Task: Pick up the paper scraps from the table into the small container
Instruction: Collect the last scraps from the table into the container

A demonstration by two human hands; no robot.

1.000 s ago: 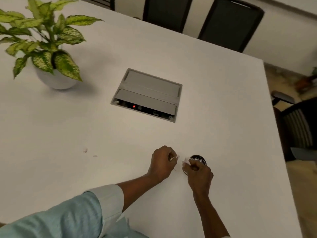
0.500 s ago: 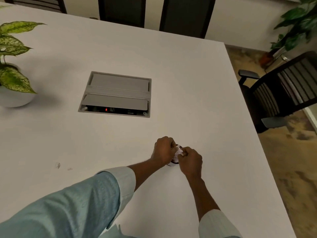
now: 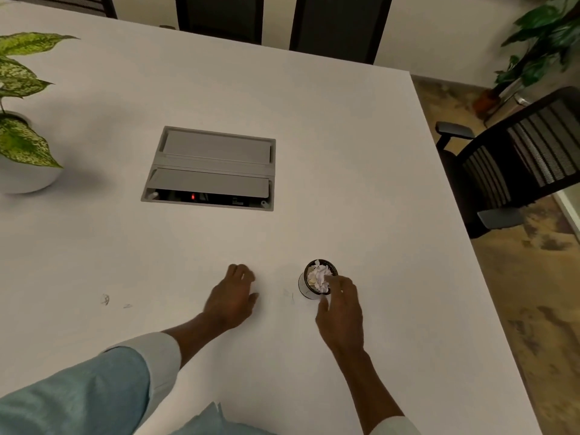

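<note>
The fingers [image 3: 338, 283] of the right hand [image 3: 340, 315] are relaxed and slightly apart, gripping nothing. The forefinger reaches over the near rim of the small container [image 3: 303, 288], and its tip seems to touch the paper scraps [image 3: 318, 275] heaped inside. The thumb hangs free just beside the container's near wall.

The left hand [image 3: 230, 298] is palm down over the white table [image 3: 345, 152]. Its fingers are loosely bent with the tips at the surface and the thumb out toward the container, and it holds nothing.

The container stands upright toward the table's near edge, right of the middle. It is near the left hand and directly at the right hand's fingertips. Crumpled white scraps fill it and rise above its dark rim.

Two loose bits [image 3: 105, 299] lie on the table toward the left edge, well apart from the container and beyond the left hand. They look like scraps but are too small to tell for sure. Faint marks between the left hand and the container are also too small to make out.

A grey cable hatch [image 3: 210, 167] is set flush in the middle of the table, with a red light [image 3: 193, 196] showing in its open near slot. A potted plant [image 3: 22, 146] in a white pot stands at the left edge. Dark chairs [image 3: 339, 23] line the far edge, and a black mesh office chair [image 3: 518, 158] stands off the right edge. Beyond it, a floor plant [image 3: 546, 36] stands by the wall. A light blue sleeve [image 3: 78, 390] covers the left forearm.
</note>
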